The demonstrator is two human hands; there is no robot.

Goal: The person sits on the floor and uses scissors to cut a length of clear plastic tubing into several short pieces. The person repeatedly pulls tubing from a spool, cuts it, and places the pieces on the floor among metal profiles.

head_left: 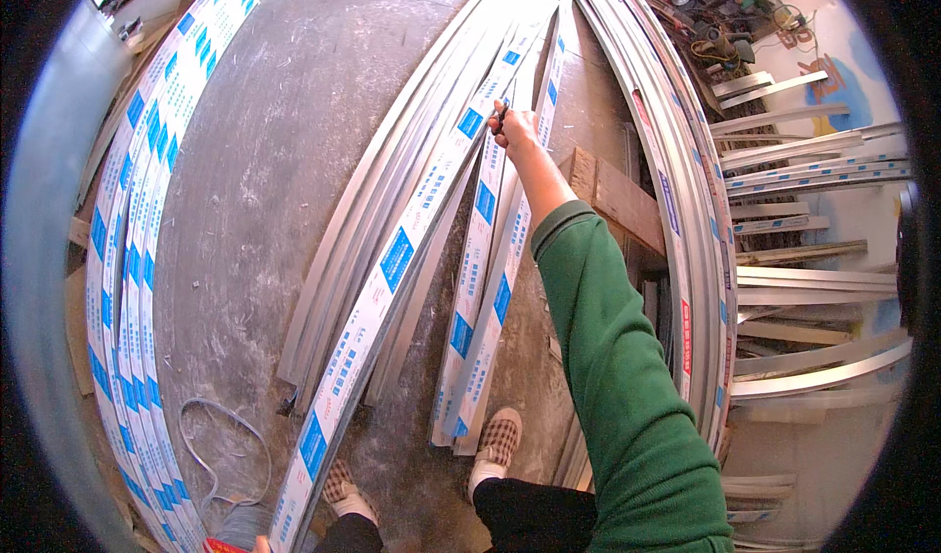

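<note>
A long metal profile covered in white and blue protective film runs from the lower edge up toward the far end, lying over other profiles. My right hand is stretched far forward, its fingers closed around something small and dark beside this profile. What that dark thing is, I cannot make out. Of my left hand only a bit shows at the lower edge, against the profile's near end. Its grip is cut off by the frame. Under my right arm lie more film-covered profiles, and bare silver profiles are to the left.
Stacked film-wrapped profiles line the left side. Another long stack curves along the right, with a wooden block beside it. Racked offcuts stand farther right. A grey cable loop lies near my feet, and a red object is at the lower edge.
</note>
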